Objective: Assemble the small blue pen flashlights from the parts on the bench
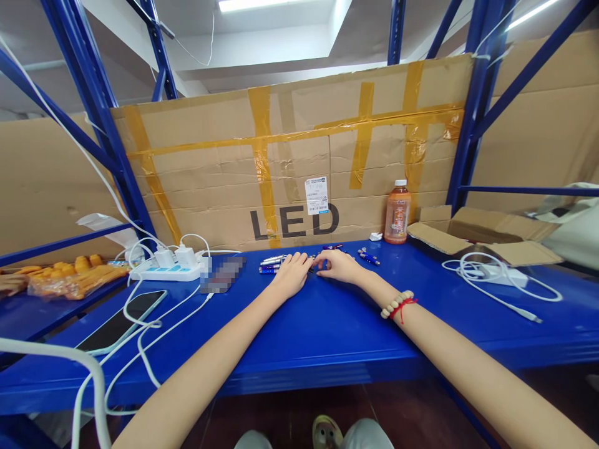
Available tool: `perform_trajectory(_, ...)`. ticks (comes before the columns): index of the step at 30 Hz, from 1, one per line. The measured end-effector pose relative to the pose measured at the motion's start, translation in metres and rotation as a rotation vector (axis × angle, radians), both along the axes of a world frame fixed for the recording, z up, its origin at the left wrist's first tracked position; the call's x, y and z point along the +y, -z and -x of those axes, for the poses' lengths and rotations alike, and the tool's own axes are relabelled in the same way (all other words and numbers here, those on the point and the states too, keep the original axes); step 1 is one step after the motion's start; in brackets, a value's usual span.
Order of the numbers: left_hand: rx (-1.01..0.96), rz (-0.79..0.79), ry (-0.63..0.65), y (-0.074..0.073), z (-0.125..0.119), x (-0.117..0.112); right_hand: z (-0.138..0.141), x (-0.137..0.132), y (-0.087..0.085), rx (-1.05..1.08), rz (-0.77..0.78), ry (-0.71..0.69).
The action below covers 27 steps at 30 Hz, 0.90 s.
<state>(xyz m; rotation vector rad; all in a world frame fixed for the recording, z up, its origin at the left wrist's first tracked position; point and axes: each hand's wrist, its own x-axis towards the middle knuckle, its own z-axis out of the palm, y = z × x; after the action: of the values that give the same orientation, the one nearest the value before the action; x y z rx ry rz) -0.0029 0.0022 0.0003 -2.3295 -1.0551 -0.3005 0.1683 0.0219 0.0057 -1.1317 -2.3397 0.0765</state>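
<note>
Far across the blue table [327, 324] | my left hand [292, 274] and right hand [339, 267] meet | small torches [270, 265] lie crosswise, just left of the left hand | I cannot tell if either hand grips one.

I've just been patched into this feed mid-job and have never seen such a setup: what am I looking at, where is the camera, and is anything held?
There is no machine here: a person works with two bare hands, and the single picture comes from a camera on their head, looking forward and down, so the arms reach in from below. The left hand and right hand lie close together on a blue shelf top, fingertips among small blue and silver pen-like cylinders. Whether either hand grips one is too small to tell. Around them: a white power strip, a phone, an orange drink bottle, an open cardboard box and a white charger cable.
</note>
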Motion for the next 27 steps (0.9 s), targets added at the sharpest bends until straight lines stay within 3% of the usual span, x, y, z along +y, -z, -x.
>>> perform_trajectory(4,0.078,-0.040,-0.006,0.000,-0.005,-0.001,0.000,0.003,0.003,-0.010,0.005,-0.042)
perform_trajectory(9,0.025,-0.043,0.015,0.004,-0.009,0.000,0.000,0.005,0.007,0.003,0.047,-0.117)
perform_trajectory(17,0.092,-0.084,0.031,0.001,-0.010,-0.003,0.006,0.007,0.012,0.130,0.040,-0.152)
perform_trajectory(27,-0.324,0.016,-0.055,0.003,-0.003,-0.005,0.008,0.006,0.009,0.171,0.056,-0.023)
